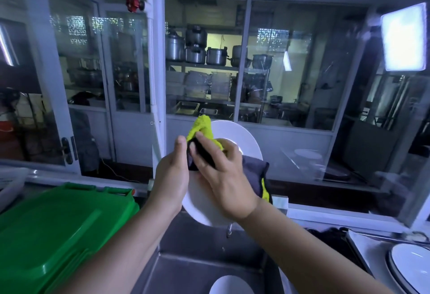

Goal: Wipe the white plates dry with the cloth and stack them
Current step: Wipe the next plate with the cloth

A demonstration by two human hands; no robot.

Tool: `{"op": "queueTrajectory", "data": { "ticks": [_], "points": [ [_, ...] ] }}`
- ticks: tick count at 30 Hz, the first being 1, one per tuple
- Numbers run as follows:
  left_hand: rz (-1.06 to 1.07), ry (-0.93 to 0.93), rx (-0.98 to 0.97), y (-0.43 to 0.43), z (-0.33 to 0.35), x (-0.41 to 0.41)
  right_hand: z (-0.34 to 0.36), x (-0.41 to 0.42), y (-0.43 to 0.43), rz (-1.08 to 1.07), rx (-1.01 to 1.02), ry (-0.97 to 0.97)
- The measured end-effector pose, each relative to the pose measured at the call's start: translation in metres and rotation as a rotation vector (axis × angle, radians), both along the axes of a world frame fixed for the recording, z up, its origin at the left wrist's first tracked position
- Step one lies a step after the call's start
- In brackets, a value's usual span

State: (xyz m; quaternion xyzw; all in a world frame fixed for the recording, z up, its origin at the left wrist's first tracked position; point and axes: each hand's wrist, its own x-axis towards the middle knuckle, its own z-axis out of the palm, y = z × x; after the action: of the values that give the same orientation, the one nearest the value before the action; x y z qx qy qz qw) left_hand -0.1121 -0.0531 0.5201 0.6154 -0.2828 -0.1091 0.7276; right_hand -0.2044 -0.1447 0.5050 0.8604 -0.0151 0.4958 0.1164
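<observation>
Wiping seems the step in hand: my left hand [172, 172] grips the near rim of the round white ceramic plate [242, 137], upright between both hands. My right hand [223, 177], fingers flat, presses the yellow-and-grey terry cloth [204, 128] against its face. Next I would rotate it, then stack.

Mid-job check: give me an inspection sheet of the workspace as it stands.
Surface: stainless-steel sink basin, a second round white plate lying in it.
Job's things: held round white plate upright over the basin; yellow-and-grey cloth on its face, draped over its right rim.
Clutter: green plastic bin lid left; dark-rimmed white dish right.
Grippers: left hand grips the held plate's left rim; right hand presses the cloth.
Cables: thin wire beyond the glass, left.
Surroundings: glass partition; steel pots shelved behind.
</observation>
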Motion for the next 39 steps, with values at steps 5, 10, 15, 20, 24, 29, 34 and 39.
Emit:
{"op": "queueTrajectory", "data": {
  "ticks": [5,10,15,20,24,29,34,39],
  "points": [
    [-0.018,-0.166,-0.027,0.007,-0.001,-0.004,0.035,0.007,-0.002,-0.028,-0.043,-0.070],
    [-0.052,-0.258,-0.114,0.017,-0.003,-0.005,0.055,-0.002,-0.019,-0.169,0.183,-0.166],
    [-0.012,-0.283,-0.235,0.021,-0.006,-0.007,0.034,-0.017,-0.032,-0.138,0.830,-0.393],
    [-0.288,-0.168,-0.058,0.016,-0.012,0.007,0.034,-0.037,-0.038,0.011,1.028,-0.430],
    [-0.540,-0.140,0.078,0.009,0.007,0.032,0.037,-0.044,-0.038,-0.126,0.750,-0.291],
    [-0.419,-0.418,0.147,-0.001,0.016,0.028,0.044,-0.049,-0.033,-0.208,0.465,-0.207],
    [-0.285,-0.660,0.155,-0.006,0.017,0.006,0.063,-0.042,-0.027,-0.127,0.072,0.009],
    [-0.191,-0.515,0.036,0.002,0.015,0.003,0.060,-0.046,-0.048,-0.099,0.352,-0.192]
  ]
}}
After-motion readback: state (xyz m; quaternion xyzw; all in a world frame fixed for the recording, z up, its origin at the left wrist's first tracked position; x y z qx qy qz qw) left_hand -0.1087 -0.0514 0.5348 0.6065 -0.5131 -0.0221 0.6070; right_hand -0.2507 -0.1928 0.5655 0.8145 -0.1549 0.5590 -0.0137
